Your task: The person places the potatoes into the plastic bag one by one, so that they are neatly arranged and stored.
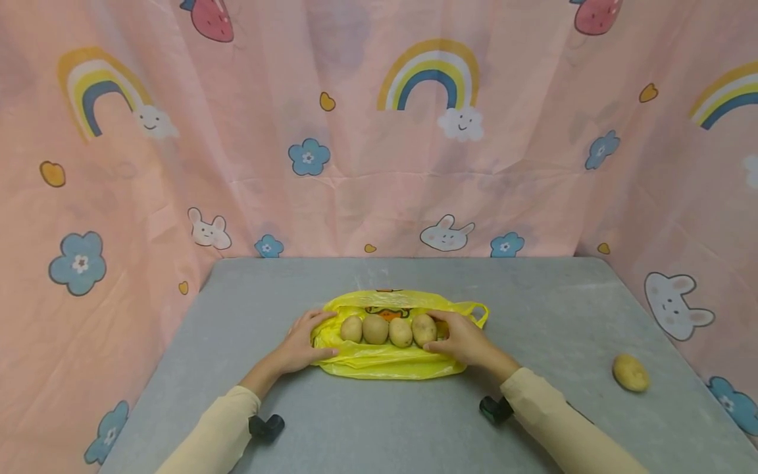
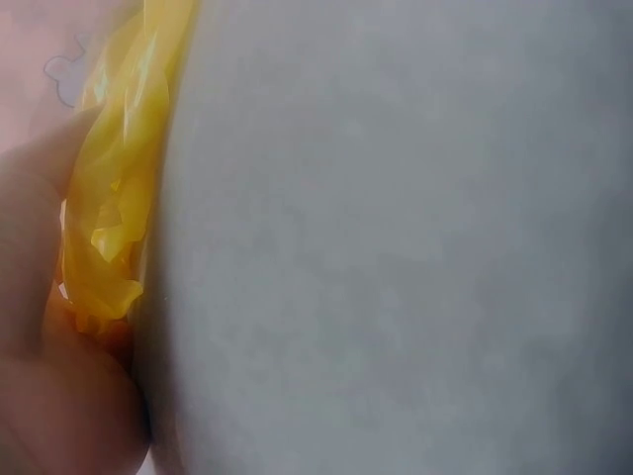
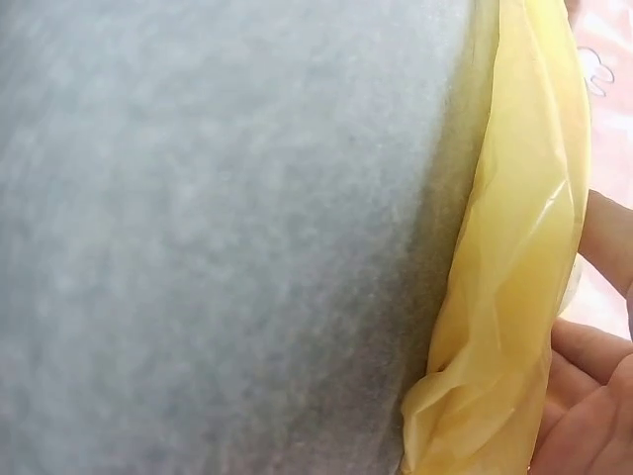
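Observation:
A yellow plastic bag (image 1: pixel 385 365) lies on its side on the grey table, its open mouth showing several potatoes (image 1: pixel 376 329) in a row. My left hand (image 1: pixel 302 342) holds the left end of the bag, thumb low and fingers high; the left wrist view shows the thumb against crumpled yellow plastic (image 2: pixel 124 188). My right hand (image 1: pixel 464 339) has thumb and fingertips around the rightmost potato (image 1: pixel 424 330) of the row. In the right wrist view, the bag's side (image 3: pixel 514 267) hides that potato, and part of the right hand (image 3: pixel 593 396) shows behind the plastic.
One loose potato (image 1: pixel 630 372) lies near the right edge of the grey table (image 1: pixel 379 428). A bag handle loop (image 1: pixel 482 313) sticks out to the right, beyond the right hand. A pink patterned cloth (image 1: pixel 379 197) hangs behind the table and along both sides.

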A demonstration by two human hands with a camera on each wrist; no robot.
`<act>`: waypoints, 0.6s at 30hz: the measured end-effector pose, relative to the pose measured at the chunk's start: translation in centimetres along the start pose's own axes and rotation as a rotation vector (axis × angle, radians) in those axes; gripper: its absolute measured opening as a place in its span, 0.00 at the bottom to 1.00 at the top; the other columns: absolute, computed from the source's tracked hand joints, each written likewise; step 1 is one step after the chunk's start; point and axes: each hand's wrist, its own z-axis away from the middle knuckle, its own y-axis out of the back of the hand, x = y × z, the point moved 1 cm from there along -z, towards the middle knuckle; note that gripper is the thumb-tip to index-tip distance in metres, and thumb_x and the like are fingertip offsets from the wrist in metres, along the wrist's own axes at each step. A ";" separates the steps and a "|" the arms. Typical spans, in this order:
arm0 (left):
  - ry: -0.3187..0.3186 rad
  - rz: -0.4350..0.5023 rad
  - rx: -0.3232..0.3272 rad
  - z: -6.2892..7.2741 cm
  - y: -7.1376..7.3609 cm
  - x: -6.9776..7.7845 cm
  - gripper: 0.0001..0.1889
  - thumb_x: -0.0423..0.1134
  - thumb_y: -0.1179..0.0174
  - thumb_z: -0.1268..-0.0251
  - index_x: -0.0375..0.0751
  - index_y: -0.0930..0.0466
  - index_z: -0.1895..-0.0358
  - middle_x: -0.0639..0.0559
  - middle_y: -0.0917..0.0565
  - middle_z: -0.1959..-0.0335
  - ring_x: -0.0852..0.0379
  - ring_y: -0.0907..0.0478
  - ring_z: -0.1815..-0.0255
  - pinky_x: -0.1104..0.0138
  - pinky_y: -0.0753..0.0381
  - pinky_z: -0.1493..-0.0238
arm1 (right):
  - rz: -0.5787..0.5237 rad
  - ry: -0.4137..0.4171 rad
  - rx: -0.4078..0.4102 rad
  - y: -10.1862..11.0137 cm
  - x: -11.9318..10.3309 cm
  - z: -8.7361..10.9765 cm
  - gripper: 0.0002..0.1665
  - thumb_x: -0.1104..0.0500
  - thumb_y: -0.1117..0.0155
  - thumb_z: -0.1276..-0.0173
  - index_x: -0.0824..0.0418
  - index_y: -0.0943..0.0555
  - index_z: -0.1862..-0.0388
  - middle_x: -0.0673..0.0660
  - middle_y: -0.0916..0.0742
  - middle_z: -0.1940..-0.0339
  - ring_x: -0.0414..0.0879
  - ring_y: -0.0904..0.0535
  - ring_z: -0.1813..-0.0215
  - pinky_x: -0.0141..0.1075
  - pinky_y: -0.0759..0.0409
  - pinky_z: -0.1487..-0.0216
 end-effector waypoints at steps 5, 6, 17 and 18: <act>0.000 0.012 -0.005 0.0 0.1 0.0 0.40 0.52 0.30 0.40 0.53 0.34 0.24 0.41 0.39 0.22 0.34 0.47 0.21 0.31 0.47 0.28 | -0.009 0.016 -0.010 0.0 0.1 0.0 0.43 0.51 0.23 0.39 0.66 0.27 0.28 0.64 0.20 0.31 0.62 0.26 0.29 0.58 0.28 0.30; 0.002 0.016 -0.006 0.0 0.1 0.0 0.40 0.52 0.30 0.40 0.53 0.34 0.24 0.41 0.39 0.22 0.34 0.48 0.20 0.31 0.48 0.28 | -0.009 0.021 -0.011 0.0 0.1 0.0 0.43 0.51 0.23 0.38 0.66 0.27 0.28 0.64 0.20 0.31 0.62 0.26 0.29 0.58 0.28 0.30; -0.014 0.000 -0.009 -0.1 0.0 -0.1 0.40 0.53 0.30 0.39 0.53 0.35 0.23 0.41 0.39 0.22 0.34 0.47 0.21 0.31 0.48 0.28 | 0.004 0.035 -0.027 0.2 0.2 0.4 0.43 0.49 0.26 0.35 0.65 0.30 0.27 0.66 0.22 0.29 0.58 0.22 0.35 0.55 0.24 0.34; -0.014 0.002 -0.010 -0.1 -0.1 -0.1 0.40 0.53 0.30 0.39 0.53 0.35 0.24 0.41 0.39 0.22 0.34 0.47 0.21 0.31 0.48 0.28 | 0.000 0.037 -0.027 0.3 0.2 0.5 0.43 0.49 0.26 0.35 0.65 0.30 0.26 0.66 0.22 0.30 0.56 0.20 0.41 0.53 0.21 0.39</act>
